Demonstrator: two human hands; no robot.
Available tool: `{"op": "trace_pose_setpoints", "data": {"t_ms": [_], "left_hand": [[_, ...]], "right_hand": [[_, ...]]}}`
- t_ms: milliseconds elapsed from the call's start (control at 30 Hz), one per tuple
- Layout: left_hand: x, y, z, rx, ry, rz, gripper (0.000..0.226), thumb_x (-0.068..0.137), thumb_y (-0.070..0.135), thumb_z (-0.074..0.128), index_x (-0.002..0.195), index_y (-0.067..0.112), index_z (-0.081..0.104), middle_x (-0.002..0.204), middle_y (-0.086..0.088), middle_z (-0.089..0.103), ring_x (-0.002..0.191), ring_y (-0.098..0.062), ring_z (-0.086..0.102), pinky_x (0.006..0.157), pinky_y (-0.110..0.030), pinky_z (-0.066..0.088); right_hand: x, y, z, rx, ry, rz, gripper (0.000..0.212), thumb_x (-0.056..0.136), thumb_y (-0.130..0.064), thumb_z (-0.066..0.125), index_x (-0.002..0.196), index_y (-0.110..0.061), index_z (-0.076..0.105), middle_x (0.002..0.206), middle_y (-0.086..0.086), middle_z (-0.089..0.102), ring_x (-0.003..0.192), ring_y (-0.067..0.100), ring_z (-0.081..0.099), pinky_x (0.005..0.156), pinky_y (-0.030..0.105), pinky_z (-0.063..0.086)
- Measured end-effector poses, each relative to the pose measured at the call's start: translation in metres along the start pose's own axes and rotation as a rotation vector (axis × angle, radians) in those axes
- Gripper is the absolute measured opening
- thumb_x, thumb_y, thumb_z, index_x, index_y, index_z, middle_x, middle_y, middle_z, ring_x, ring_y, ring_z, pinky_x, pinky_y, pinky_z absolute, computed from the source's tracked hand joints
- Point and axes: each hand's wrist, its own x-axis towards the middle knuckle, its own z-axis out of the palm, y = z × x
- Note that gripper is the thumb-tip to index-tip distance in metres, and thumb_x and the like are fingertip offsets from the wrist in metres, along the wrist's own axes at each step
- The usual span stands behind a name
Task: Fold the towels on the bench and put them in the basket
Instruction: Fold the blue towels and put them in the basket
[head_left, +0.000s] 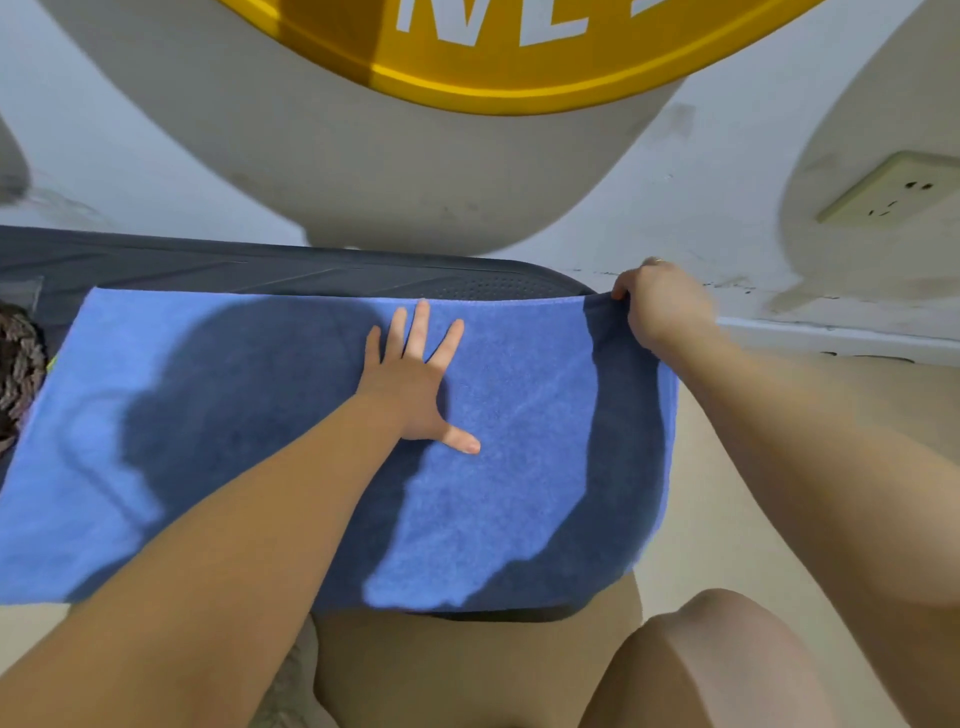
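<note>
A blue towel (519, 441) lies spread across the dark bench (260, 267), covering most of its top and hanging a little over the right end. My left hand (415, 382) lies flat on the towel's middle, fingers straight and spread. My right hand (662, 304) pinches the towel's far right corner at the bench's back edge. The basket is out of view.
A white wall (675, 208) runs close behind the bench, with a power socket (893, 189) at the right. A dark woven thing (18, 364) shows at the left edge. Beige floor (727, 493) lies right of the bench. My knee (727, 660) is at the bottom.
</note>
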Motion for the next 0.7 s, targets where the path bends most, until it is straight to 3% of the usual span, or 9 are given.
{"op": "trace_pose_setpoints", "data": {"t_ms": [67, 133, 200, 267, 367, 433, 533, 600, 700], "left_hand": [[0.003, -0.002, 0.002, -0.011, -0.006, 0.003, 0.140, 0.046, 0.082, 0.064, 0.140, 0.033, -0.028, 0.144, -0.012, -0.042, 0.135, -0.033, -0.035, 0.112, -0.056, -0.012], [0.004, -0.002, 0.001, -0.003, -0.016, 0.005, 0.141, 0.045, 0.083, 0.063, 0.138, 0.034, -0.030, 0.143, -0.012, -0.044, 0.135, -0.033, -0.036, 0.110, -0.057, -0.014], [0.002, -0.002, 0.000, -0.005, -0.020, 0.011, 0.141, 0.045, 0.083, 0.063, 0.139, 0.033, -0.030, 0.143, -0.013, -0.044, 0.134, -0.033, -0.036, 0.110, -0.058, -0.014], [-0.003, 0.000, -0.004, 0.011, -0.008, 0.016, 0.140, 0.047, 0.083, 0.062, 0.140, 0.030, -0.029, 0.144, -0.014, -0.042, 0.136, -0.032, -0.034, 0.109, -0.059, -0.014], [-0.015, 0.008, -0.010, 0.125, 0.170, 0.114, 0.135, 0.053, 0.080, 0.060, 0.145, 0.019, -0.018, 0.151, -0.015, -0.029, 0.142, -0.029, -0.019, 0.111, -0.057, -0.009], [-0.022, 0.014, -0.009, 0.198, 0.255, 0.231, 0.121, 0.064, 0.073, 0.060, 0.148, 0.015, -0.007, 0.155, -0.011, -0.018, 0.145, -0.026, -0.010, 0.114, -0.051, -0.004], [-0.024, 0.016, -0.002, 0.242, 0.123, 0.295, 0.095, 0.082, 0.061, 0.051, 0.149, 0.018, -0.001, 0.157, -0.004, -0.010, 0.146, -0.021, -0.001, 0.117, -0.040, 0.008], [-0.021, 0.014, 0.001, 0.204, 0.064, 0.277, 0.091, 0.084, 0.059, 0.049, 0.148, 0.017, 0.000, 0.158, -0.003, -0.009, 0.146, -0.021, 0.002, 0.116, -0.037, 0.017], [-0.023, 0.019, 0.000, 0.133, 0.029, 0.231, 0.092, 0.084, 0.055, 0.053, 0.148, 0.017, 0.000, 0.157, -0.003, -0.011, 0.146, -0.021, -0.001, 0.116, -0.036, 0.018]], "right_hand": [[-0.010, -0.001, 0.013, -0.081, 0.053, 0.035, 0.039, 0.086, 0.003, 0.039, 0.121, -0.005, 0.053, 0.137, 0.018, 0.038, 0.122, 0.037, 0.038, 0.094, 0.038, 0.034], [-0.028, -0.007, 0.026, -0.050, 0.076, 0.075, 0.050, 0.088, -0.002, 0.038, 0.137, -0.009, 0.034, 0.154, 0.018, 0.013, 0.140, 0.036, 0.015, 0.113, 0.043, 0.016], [-0.053, -0.022, 0.041, 0.073, 0.121, -0.036, 0.057, 0.094, -0.017, 0.036, 0.147, -0.012, 0.018, 0.158, 0.014, -0.001, 0.146, 0.032, -0.001, 0.117, 0.044, 0.002], [-0.080, -0.044, 0.058, 0.152, 0.108, -0.254, 0.062, 0.094, -0.039, 0.028, 0.149, -0.014, 0.016, 0.158, 0.010, 0.004, 0.147, 0.029, 0.003, 0.117, 0.043, 0.000], [-0.103, -0.065, 0.083, 0.023, 0.041, -0.482, 0.068, 0.087, -0.051, 0.023, 0.144, -0.017, 0.032, 0.154, 0.006, 0.028, 0.141, 0.026, 0.029, 0.112, 0.043, 0.005], [-0.103, -0.058, 0.090, -0.035, -0.048, -0.472, 0.072, 0.085, -0.056, 0.011, 0.148, -0.022, 0.021, 0.157, 0.001, 0.017, 0.145, 0.023, 0.020, 0.114, 0.043, 0.000], [-0.104, -0.025, 0.097, 0.025, -0.020, -0.389, 0.079, 0.078, -0.059, -0.005, 0.149, -0.026, 0.003, 0.159, -0.003, -0.001, 0.147, 0.020, 0.001, 0.117, 0.040, -0.005], [-0.111, 0.003, 0.100, 0.030, -0.025, -0.317, 0.082, 0.075, -0.061, -0.009, 0.149, -0.027, -0.002, 0.159, -0.006, -0.007, 0.147, 0.018, -0.005, 0.117, 0.037, -0.006], [-0.127, 0.042, 0.099, 0.097, -0.114, -0.162, 0.079, 0.076, -0.065, -0.009, 0.147, -0.032, -0.012, 0.155, -0.012, -0.019, 0.146, 0.015, -0.012, 0.117, 0.036, -0.007]]}}
